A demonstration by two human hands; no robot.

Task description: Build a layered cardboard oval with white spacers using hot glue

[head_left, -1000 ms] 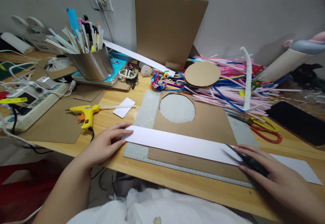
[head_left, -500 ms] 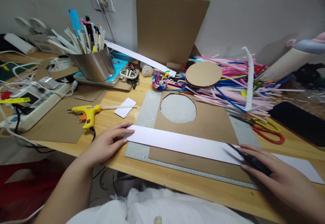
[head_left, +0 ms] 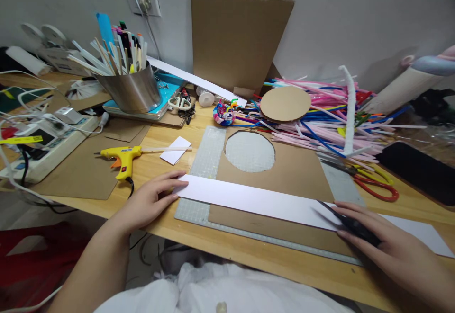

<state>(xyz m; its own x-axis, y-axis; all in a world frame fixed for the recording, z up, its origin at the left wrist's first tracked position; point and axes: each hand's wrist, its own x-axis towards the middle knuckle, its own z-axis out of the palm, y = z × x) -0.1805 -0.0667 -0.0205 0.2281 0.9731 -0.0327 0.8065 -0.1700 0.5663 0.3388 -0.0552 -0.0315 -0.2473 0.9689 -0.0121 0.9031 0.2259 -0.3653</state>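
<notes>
A long white strip (head_left: 249,199) lies across a cardboard sheet (head_left: 298,166) that has a round hole, on a grey cutting mat (head_left: 208,152). My left hand (head_left: 152,201) pinches the strip's left end between fingers and thumb. In my right hand (head_left: 377,237) is a black pointed tool (head_left: 357,228), its tip lying over the strip; the fingers and thumb also rest on the strip. The strip's right end extends past my right hand. A cardboard disc (head_left: 285,103) lies on the pipe cleaners (head_left: 327,128) behind the mat.
A yellow glue gun (head_left: 124,156) and small white card (head_left: 176,150) lie left. Behind are a metal cup of sticks (head_left: 131,90) and upright cardboard (head_left: 238,38). Red-handled scissors (head_left: 380,187) and a black phone (head_left: 419,171) lie right. A power strip (head_left: 53,154) is far left.
</notes>
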